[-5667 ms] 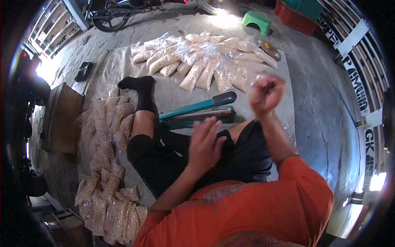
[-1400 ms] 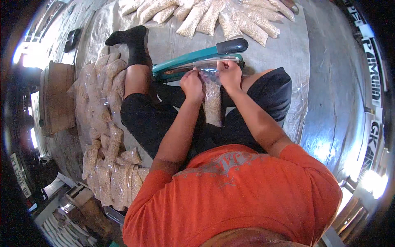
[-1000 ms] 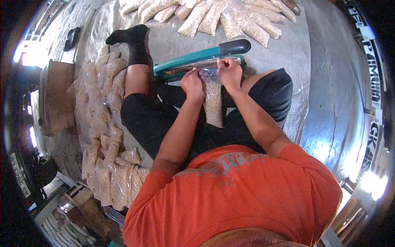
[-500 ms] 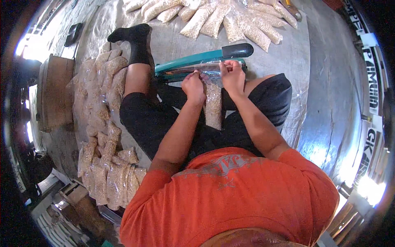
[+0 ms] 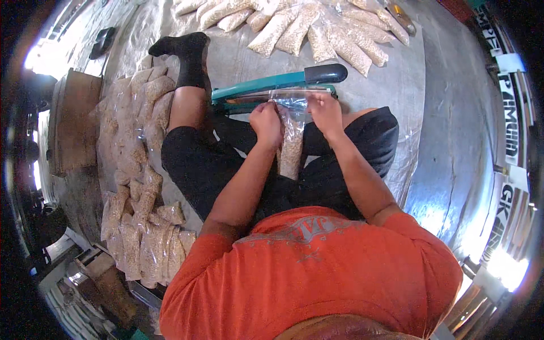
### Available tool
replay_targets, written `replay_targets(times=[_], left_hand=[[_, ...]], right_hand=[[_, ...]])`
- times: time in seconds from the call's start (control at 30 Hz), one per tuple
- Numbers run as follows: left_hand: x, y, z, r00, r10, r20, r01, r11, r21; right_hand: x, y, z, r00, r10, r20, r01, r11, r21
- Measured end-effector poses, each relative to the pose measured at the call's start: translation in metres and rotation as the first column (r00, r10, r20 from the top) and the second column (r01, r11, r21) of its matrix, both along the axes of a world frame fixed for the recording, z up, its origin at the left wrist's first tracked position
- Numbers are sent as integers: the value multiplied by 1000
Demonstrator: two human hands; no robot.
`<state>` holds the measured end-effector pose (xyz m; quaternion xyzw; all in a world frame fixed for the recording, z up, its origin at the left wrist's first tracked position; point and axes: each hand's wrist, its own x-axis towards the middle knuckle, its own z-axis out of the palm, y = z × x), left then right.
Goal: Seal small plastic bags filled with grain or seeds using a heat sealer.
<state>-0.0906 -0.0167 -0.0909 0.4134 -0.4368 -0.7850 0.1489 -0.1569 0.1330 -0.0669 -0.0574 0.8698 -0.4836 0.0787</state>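
In my lap is a long clear plastic bag (image 5: 291, 152) filled with pale small pieces, its lower end toward me. My left hand (image 5: 266, 124) is closed on the left side of the bag's unfilled upper part. At its right side, the fingers of my right hand (image 5: 327, 115) pinch the clear plastic. The top of the plastic lies across the front of a green hand sealer (image 5: 258, 86) with a thick black handle end. The sealer stands just beyond both hands, its arm slightly raised at the handle side. My fingertips are partly hidden by the plastic.
Many similar filled bags (image 5: 139, 141) lie in a pile along my left. More filled bags (image 5: 317, 31) are spread at the far side, near a yellow-handled tool (image 5: 399, 12). A wooden box (image 5: 76, 122) stands at the left. A grey sheet (image 5: 396, 79) covers the floor.
The bag's clear top, earlier stretched sideways at the sealer's jaw, now stands up over the front of the sealer's arm. My right hand has moved slightly right and toward me.
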Motion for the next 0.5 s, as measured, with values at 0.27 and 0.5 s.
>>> replay_targets(times=[0.27,0.5], left_hand=[[2,-1,-27,999,3,-50,-9,995,-102],[-9,-2,-38,995,78,-61,-78,997,-1]], right_hand=[[-4,-17,-38,995,-60,81,75,978,-193],[-14,-22,-56,990,-87,112,107,977,-186]])
